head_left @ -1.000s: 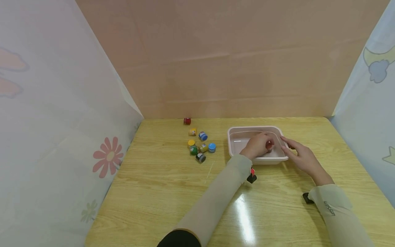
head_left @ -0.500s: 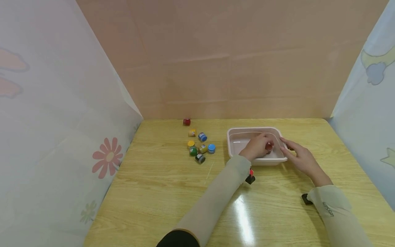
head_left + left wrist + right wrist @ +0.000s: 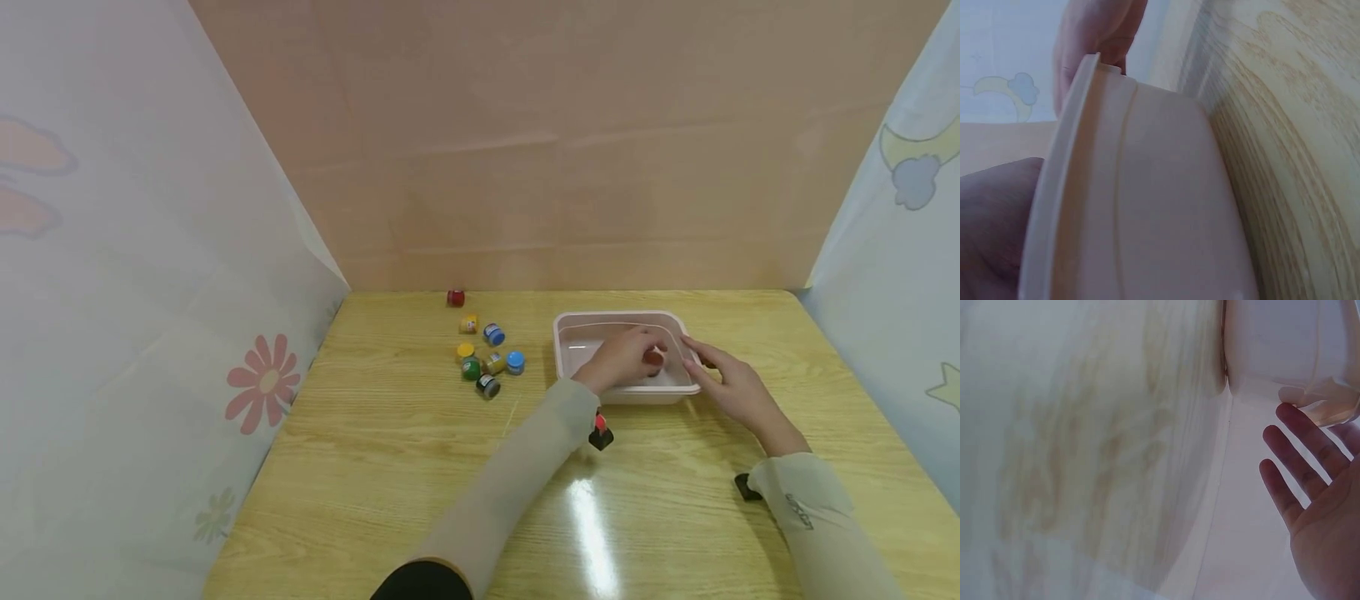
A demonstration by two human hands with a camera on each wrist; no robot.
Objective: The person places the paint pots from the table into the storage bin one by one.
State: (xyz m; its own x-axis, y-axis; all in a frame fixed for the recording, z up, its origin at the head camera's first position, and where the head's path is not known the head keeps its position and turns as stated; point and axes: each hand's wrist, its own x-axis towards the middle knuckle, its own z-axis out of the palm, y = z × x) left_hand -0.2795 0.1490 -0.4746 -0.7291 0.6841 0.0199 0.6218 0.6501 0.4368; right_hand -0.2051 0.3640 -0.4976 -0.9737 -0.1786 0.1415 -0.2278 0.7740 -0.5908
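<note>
In the head view a pale pink plastic basin (image 3: 618, 399) stands on the table, right of centre. My left hand (image 3: 618, 358) reaches over its near rim, fingers bent beside a small jar with a brownish-red lid (image 3: 653, 358) inside. More of that jar shows now, and the fingers look loosened from it; the left thumb is hidden. My right hand (image 3: 738, 387) rests against the basin's right end. Its fingers (image 3: 1297, 450) are relaxed and extended in the right wrist view. The left wrist view shows mostly the basin's outer wall (image 3: 1166, 187).
Left of the basin lie several small paint jars: a red one (image 3: 456, 297) near the back edge, a dark blue one (image 3: 493, 334), a light blue one (image 3: 515, 362), a green one (image 3: 470, 368) and a black one (image 3: 487, 386). A brown backdrop (image 3: 525, 167) rises behind the table.
My left hand and forearm have drawn slightly back to the left, uncovering more of the jar inside the basin. The right hand and basin have stayed in place.
</note>
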